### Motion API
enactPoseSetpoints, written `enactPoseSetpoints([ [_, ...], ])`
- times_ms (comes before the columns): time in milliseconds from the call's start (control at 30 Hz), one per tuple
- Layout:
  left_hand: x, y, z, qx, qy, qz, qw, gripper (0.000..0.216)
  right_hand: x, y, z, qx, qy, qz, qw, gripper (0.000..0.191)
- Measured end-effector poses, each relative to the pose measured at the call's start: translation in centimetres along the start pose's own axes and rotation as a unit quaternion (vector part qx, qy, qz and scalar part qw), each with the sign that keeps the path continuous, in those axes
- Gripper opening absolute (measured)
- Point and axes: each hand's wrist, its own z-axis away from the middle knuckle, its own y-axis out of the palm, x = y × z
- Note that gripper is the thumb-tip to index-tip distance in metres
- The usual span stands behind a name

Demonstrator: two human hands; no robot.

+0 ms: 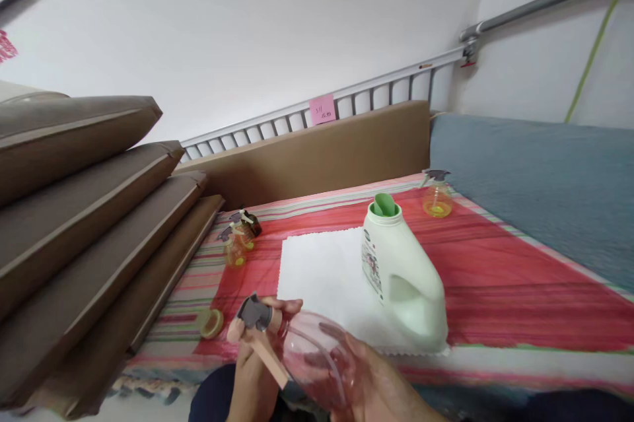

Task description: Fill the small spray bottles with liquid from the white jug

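A clear pinkish spray bottle (317, 359) lies tilted between my two hands, close to the camera. Its grey and peach spray head (256, 316) points to the left, and the bottle looks empty. My left hand (255, 369) is closed around the neck just under the spray head. Around the bottle's rounded base wraps my right hand (379, 379). Beyond them, a pale green jug (406, 283) with a handle stands uncapped on a white cloth (317, 270), with a green spout in its mouth. A yellowish-green cap (211, 323) rests to the left of my hands.
Several small spray bottles (235, 250) stand at the left, some holding yellow liquid. Another spray bottle (438, 197) is at the back right. Brown cushions (99, 211) are stacked along the left. A brown board (307, 151) and a blue-grey surface (535, 177) border the striped red cloth (520, 283).
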Motion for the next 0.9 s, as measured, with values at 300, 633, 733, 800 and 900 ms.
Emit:
enactPoseSetpoints([
  [300, 0.4, 0.2, -0.3, -0.026, -0.009, 0.02, 0.999, 0.023, 0.2, -0.1, 0.5, -0.006, -0.075, 0.032, 0.997, 0.069],
  [633, 1.1, 0.3, -0.2, -0.015, -0.035, 0.024, 0.999, 0.028, -1.3, -2.0, -0.8, -0.073, -0.153, 0.108, 0.98, 0.09],
  [733, 1.5, 0.1, -0.4, 0.007, -0.006, 0.05, 0.999, 0.026, -0.8, -1.5, -0.3, -0.079, -0.182, 0.075, 0.977, 0.077],
  [800, 1.6, 0.2, -0.4, 0.014, -0.008, 0.056, 0.998, 0.022, -0.4, -1.3, -0.1, -0.051, -0.104, 0.026, 0.993, 0.063],
  [900, 1.5, 0.8, -0.5, -0.002, -0.018, 0.061, 0.998, 0.019, -0.2, -1.9, 0.0, -0.009, -0.056, 0.003, 0.998, 0.059],
])
